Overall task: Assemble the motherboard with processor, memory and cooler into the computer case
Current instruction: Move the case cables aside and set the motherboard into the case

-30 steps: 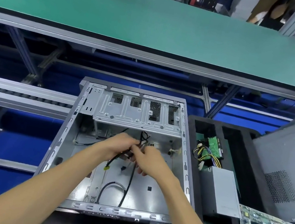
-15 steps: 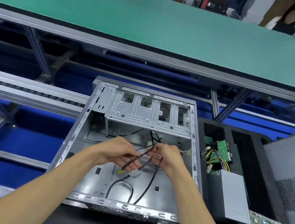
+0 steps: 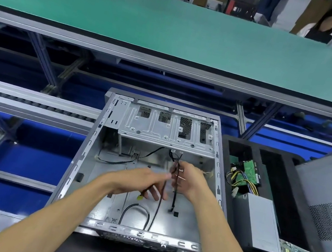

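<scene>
The head camera is looking forward and down from close above the open computer case (image 3: 153,168), with the green conveyor (image 3: 178,28) lying at twelve o'clock.

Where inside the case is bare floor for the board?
Bare: case floor's left half, between the left wall and left hand. Crowded: middle and near edge, where black cables trail from right hand.
</scene>
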A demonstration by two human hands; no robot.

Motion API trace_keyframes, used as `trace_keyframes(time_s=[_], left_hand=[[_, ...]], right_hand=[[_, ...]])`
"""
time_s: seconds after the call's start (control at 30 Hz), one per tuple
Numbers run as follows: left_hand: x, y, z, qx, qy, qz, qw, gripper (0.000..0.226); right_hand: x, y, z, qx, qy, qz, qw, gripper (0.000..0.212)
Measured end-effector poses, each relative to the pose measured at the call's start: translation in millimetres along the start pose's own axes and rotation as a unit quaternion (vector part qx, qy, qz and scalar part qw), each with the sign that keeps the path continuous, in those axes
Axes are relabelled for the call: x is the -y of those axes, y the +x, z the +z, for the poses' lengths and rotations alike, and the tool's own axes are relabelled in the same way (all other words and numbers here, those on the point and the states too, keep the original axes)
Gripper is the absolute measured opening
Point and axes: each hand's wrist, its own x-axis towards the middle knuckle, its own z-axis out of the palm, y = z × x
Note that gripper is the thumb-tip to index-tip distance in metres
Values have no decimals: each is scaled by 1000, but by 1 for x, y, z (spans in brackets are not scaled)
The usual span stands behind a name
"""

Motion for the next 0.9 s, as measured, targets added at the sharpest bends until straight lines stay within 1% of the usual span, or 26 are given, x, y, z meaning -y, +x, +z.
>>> trace_keyframes(time_s=[0.03,0.1,0.13,0.17,0.2,0.23,0.3,0.33,0.4,0.47,0.5,0.53,0.57,0.6,0.63,0.67,0.7,0.73,0.8,0.83,0.9], left_hand=[[0,3,0,-41,-85,-4,996,57],[1,7,-4,-114,-230,-9,967,52],[2,8,-7,-127,-266,-9,955,51],[2,9,-10,-124,-280,-13,952,54],[1,9,-11,-111,-267,-23,957,59],[-2,10,-11,-90,-228,-35,969,61],[-4,13,-5,-49,-133,-47,989,54],[-4,16,-1,-50,-107,-51,992,51],[-4,20,4,-82,-114,-48,989,51],[-1,23,4,-105,-137,-30,985,48],[-1,22,3,-113,-138,-22,984,47],[-1,21,1,-123,-134,-13,983,50],[-1,20,-1,-136,-128,-6,982,54],[-2,20,-2,-147,-124,-1,981,60],[-2,20,-2,-153,-128,-2,980,63],[-2,20,-1,-158,-139,-6,978,64],[-2,21,0,-158,-146,-10,977,59],[-1,21,3,-159,-132,-5,979,48],[1,19,8,-157,-47,35,986,15],[1,19,11,-158,0,60,986,4],[-2,19,15,-196,57,94,974,12]], right_hand=[[0,-2,1,7,2,-4,1000,25],[0,-4,2,9,-28,-29,999,25],[0,-6,3,6,-66,-50,997,25],[-1,-7,4,-1,-110,-71,991,25],[-2,-6,4,-5,-153,-91,984,25],[-4,-6,5,-6,-187,-108,976,25],[-6,-3,4,-9,-222,-125,967,24],[-6,-2,3,-5,-230,-122,966,21],[-7,-2,0,-7,-245,-117,962,22],[-6,-3,-4,-41,-277,-146,949,28],[-5,-4,-6,-55,-273,-158,947,29],[-4,-5,-8,-62,-250,-159,953,28],[-2,-6,-9,-54,-199,-140,968,27],[2,-8,-9,-29,-131,-101,986,25],[5,-10,-11,13,-61,-50,997,23],[8,-12,-12,67,-5,-1,998,21],[10,-14,-13,117,28,28,992,18],[11,-14,-15,151,49,39,987,16],[10,-12,-14,172,68,28,982,17],[9,-11,-11,171,74,20,982,20],[7,-11,-4,162,76,0,984,22]])
